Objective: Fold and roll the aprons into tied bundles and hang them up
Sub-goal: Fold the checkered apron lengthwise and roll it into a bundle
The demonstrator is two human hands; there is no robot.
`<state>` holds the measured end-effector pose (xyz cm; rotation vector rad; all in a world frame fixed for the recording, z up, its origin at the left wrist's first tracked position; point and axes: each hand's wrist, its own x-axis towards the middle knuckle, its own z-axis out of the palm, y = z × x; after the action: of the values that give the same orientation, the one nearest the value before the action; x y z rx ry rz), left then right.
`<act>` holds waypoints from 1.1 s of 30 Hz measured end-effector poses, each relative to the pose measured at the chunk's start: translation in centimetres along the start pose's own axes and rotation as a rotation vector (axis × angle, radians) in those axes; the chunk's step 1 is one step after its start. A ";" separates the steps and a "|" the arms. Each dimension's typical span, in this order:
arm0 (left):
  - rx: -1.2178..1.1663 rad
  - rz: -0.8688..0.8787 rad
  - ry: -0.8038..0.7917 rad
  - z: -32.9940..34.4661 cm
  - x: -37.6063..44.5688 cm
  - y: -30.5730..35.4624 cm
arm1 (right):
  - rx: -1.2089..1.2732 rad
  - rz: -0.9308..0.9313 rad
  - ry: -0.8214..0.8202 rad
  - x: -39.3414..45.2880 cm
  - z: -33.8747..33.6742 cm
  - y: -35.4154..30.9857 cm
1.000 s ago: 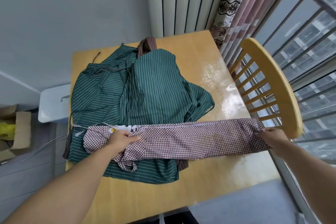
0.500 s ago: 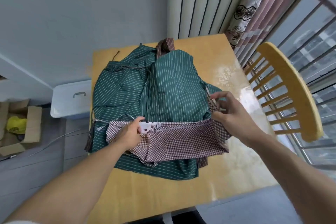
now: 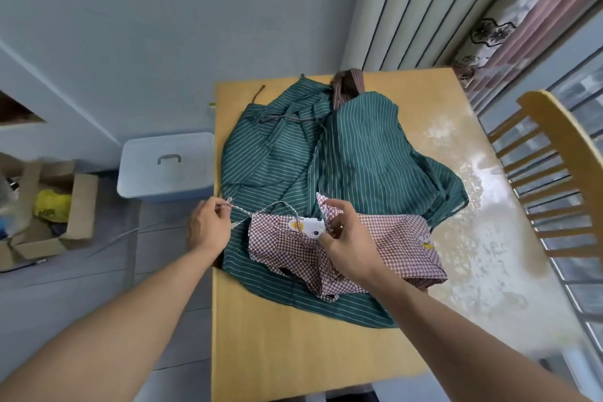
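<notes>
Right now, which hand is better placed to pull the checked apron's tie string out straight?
Probably the left hand: it already pinches the tie string beyond the table edge, while the right hand grips the checked apron.

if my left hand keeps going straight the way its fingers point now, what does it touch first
Probably the green striped apron. The left hand pinches the checked apron's tie string at the table's left edge, fingers pointing up and right over that apron. Height above the cloth is unclear, so it might pass over it.
</notes>
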<state>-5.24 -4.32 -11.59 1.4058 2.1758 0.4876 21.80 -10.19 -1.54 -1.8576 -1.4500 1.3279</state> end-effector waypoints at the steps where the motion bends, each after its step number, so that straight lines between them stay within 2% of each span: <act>1: -0.005 0.007 -0.021 0.2 0.0 0.1 | -0.010 -0.003 0.008 -0.1 0.7 -0.3; 4: -0.022 0.055 -0.031 0.4 0.6 0.6 | -0.040 -0.016 -0.002 -0.3 3.0 -1.2; 6: 0.018 0.210 -0.029 0.3 0.6 1.5 | -0.030 0.002 -0.005 -0.4 3.8 -1.3; 8: 0.109 0.459 -0.152 0.6 -0.1 2.6 | -0.021 0.029 0.009 -0.3 4.0 -1.2; 10: 0.212 0.587 -0.393 1.4 -1.7 4.3 | -0.027 0.031 0.015 -0.5 3.8 -0.9; 12: 0.349 0.543 -0.592 2.6 -2.8 5.8 | -0.029 0.019 0.009 -0.7 3.6 -0.8; 14: 0.494 0.477 -0.687 3.7 -2.9 6.6 | -0.030 0.012 -0.008 -1.1 3.5 -0.7; 20: 0.500 0.528 -0.621 4.1 -1.5 7.9 | -0.096 0.010 -0.064 -2.1 4.3 -0.4; 23: 0.379 0.479 -0.571 4.4 0.0 8.4 | -0.109 0.005 -0.058 -2.3 5.2 -0.5; 25: 0.212 0.369 -0.577 4.6 1.4 8.5 | -0.112 0.019 -0.045 -2.1 6.1 -0.9; 29: -0.311 0.087 -0.810 3.6 3.6 8.4 | -0.023 0.041 -0.051 0.0 9.6 -1.6; 31: -0.442 -0.019 -0.786 2.3 4.2 7.6 | -0.008 0.065 -0.157 1.4 11.1 -1.8; 33: -0.414 -0.074 -0.740 1.6 4.3 5.5 | -0.078 0.081 -0.287 1.9 11.7 -1.5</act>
<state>-1.72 1.91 -10.81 1.0461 1.4243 0.2969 10.90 -10.38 -6.42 -1.8500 -1.6006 1.6549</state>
